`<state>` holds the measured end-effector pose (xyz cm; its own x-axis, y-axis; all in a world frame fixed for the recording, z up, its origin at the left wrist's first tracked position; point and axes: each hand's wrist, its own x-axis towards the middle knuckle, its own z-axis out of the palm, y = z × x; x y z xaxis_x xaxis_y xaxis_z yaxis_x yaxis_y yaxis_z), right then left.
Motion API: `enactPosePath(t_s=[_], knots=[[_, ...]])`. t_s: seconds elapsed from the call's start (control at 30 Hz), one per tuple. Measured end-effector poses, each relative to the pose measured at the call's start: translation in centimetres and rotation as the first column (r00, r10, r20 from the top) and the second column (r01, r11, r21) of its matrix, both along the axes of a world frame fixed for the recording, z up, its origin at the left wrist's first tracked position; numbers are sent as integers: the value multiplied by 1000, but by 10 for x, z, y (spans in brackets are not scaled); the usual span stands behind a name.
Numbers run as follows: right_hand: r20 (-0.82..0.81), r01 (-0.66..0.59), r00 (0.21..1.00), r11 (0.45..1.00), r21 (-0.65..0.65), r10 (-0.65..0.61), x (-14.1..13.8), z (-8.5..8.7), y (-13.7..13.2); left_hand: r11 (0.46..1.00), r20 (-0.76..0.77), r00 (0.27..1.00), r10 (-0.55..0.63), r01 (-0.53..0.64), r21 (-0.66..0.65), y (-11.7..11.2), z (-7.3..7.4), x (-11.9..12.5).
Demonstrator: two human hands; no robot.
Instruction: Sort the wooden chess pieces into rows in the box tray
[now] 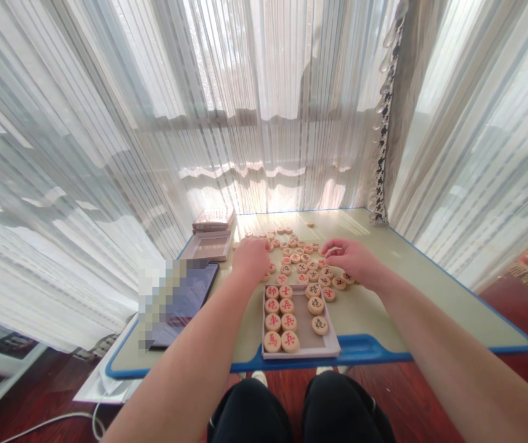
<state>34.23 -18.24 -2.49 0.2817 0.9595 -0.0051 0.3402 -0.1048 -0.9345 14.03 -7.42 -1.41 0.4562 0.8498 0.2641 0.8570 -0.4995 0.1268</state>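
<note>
Several wooden Chinese chess pieces (301,267) with red or black characters lie loose on the table. A shallow box (303,349) at the near edge holds two columns of red-marked pieces (272,322) on its left and three black-marked pieces (320,325) on its right. My left hand (252,257) reaches over the left side of the loose pieces, its fingertips mostly hidden behind the hand. At the right side of the pieces is my right hand (352,259), fingers bent and apart from the thumb, with no piece visible between them.
A tablet (192,295) lies on the left of the blue-edged table (423,295). Behind it are an open box lid (208,246) and a stack of flat boxes (213,219). One piece (310,224) sits alone farther back. Sheer curtains (264,141) hang beyond the table.
</note>
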Motion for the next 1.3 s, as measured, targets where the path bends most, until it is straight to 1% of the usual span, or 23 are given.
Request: enactPosePath(t_s=[0.23,0.33,0.5,0.63,0.73,0.83,1.0,1.17,1.23,1.3], knots=[[139,-20,990,999,37,15,6,-6,3,1000,-3,1000,-4,4,-5,0,-2,0],[182,-23,983,996,81,8,8,-8,4,1000,-4,1000,-18,18,8,0,-2,1],[233,-17,972,990,137,-15,11,-8,5,1000,9,1000,5,-6,9,2,-2,2],[286,-24,958,994,105,-7,7,-3,3,999,24,999,23,-24,26,3,-3,1],[337,-22,941,997,69,-3,5,0,2,999,14,1000,-15,15,36,5,-5,2],[378,-30,926,998,49,10,4,1,1,999,-41,998,-36,36,-2,8,-7,4],[376,-35,926,998,56,12,6,0,2,1000,-66,997,-27,27,-4,8,-5,5],[371,-53,928,997,51,30,6,-1,3,999,-32,999,-42,42,18,4,-5,7],[382,-50,924,998,32,34,7,-1,3,999,-23,1000,-3,4,33,4,-5,7],[391,-42,920,999,11,34,7,-1,2,997,-23,998,61,-59,50,4,-4,6]])
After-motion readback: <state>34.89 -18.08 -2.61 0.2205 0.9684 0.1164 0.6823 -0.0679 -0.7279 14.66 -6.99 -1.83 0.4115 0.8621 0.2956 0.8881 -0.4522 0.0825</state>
